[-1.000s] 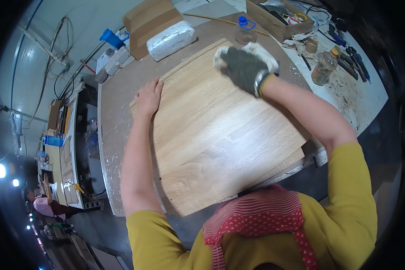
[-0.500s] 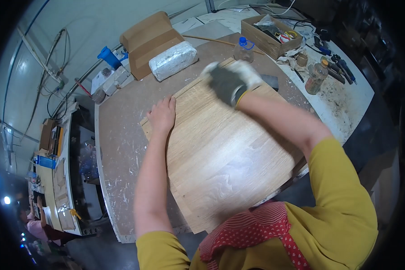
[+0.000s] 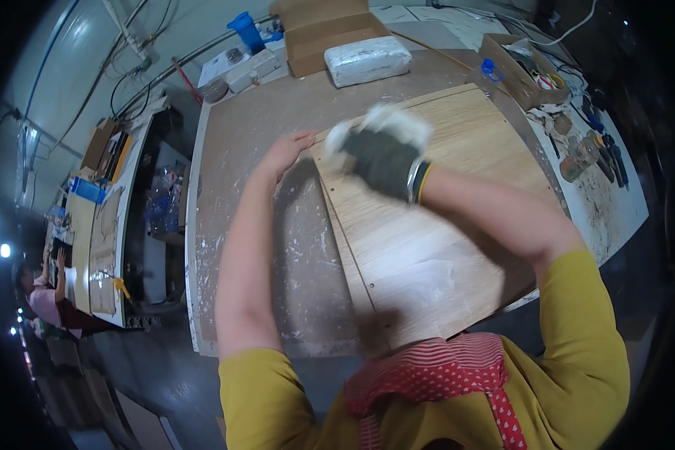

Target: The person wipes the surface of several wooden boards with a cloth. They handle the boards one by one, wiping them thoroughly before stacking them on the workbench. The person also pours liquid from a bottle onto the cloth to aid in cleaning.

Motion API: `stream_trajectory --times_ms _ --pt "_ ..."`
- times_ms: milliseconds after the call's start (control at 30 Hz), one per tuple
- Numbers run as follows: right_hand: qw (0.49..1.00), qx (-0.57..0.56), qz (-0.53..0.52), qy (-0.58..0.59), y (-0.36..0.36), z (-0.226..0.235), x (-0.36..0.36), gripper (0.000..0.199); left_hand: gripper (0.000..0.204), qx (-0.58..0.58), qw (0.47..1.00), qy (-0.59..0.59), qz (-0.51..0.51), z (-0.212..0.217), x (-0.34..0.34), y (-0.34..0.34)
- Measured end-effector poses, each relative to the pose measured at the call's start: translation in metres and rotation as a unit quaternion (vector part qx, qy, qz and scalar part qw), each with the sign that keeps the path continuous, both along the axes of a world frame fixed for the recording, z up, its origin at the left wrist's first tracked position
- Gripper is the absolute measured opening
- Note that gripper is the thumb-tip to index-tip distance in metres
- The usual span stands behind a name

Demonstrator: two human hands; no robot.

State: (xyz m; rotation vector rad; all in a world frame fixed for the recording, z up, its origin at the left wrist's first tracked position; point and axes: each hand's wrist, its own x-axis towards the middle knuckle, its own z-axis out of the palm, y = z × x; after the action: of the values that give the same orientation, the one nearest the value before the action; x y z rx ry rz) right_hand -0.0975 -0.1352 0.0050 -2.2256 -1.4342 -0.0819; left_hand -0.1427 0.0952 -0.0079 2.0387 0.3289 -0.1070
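A light wood-grain panel point(image 3: 442, 225) lies on the brown worktable in front of me, with small holes along its left edge. A thin second edge shows beside that left side. My bare left hand point(image 3: 283, 156) is at the panel's far left corner, fingers stretched out and touching it. Over the far left part of the panel, my right hand point(image 3: 382, 161) wears a dark green glove and presses a white cloth point(image 3: 401, 126) on the surface. Motion blurs the cloth and glove, and the right fingertips are hidden.
Beyond the panel stand a wrapped silver-white block point(image 3: 367, 60), an open cardboard box point(image 3: 326, 34) and a blue jug point(image 3: 246, 31). At right are a carton of odds and ends point(image 3: 532, 90), a bottle point(image 3: 580, 159) and hand tools. Another person point(image 3: 45, 292) works far left.
My view has shifted, moving the scene right and up. My right hand has swept the cloth leftward and nearer across the panel. My left hand has slid left to the corner.
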Motion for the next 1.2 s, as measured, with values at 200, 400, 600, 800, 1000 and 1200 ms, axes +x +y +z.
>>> stream_trajectory --times_ms 200,400,600,800,1000,1200 --pt "0.994 0.094 0.012 0.046 0.014 -0.018 0.065 0.016 0.04 -0.124 0.992 -0.028 -0.007 -0.017 0.005 -0.007" --pt "0.988 0.053 0.143 -0.029 -0.018 0.003 -0.06 0.017 0.045 -0.049 0.996 -0.059 0.044 -0.047 0.01 0.009" --pt "0.981 -0.018 0.17 -0.094 -0.144 0.028 -0.119 0.028 0.044 0.022 0.997 -0.073 0.01 -0.026 0.007 0.001" --pt "0.972 0.021 -0.016 -0.232 -0.133 -0.002 -0.115 0.01 0.04 0.084 0.993 -0.078 -0.009 -0.05 0.036 0.037" --pt "0.989 -0.085 0.035 -0.114 -0.224 0.01 -0.157 0.016 0.043 0.41 0.908 -0.091 -0.02 -0.021 0.028 -0.01" --pt "0.995 0.01 -0.052 -0.085 -0.221 0.008 -0.187 0.044 0.053 0.415 0.851 -0.312 -0.087 -0.007 0.006 -0.172"
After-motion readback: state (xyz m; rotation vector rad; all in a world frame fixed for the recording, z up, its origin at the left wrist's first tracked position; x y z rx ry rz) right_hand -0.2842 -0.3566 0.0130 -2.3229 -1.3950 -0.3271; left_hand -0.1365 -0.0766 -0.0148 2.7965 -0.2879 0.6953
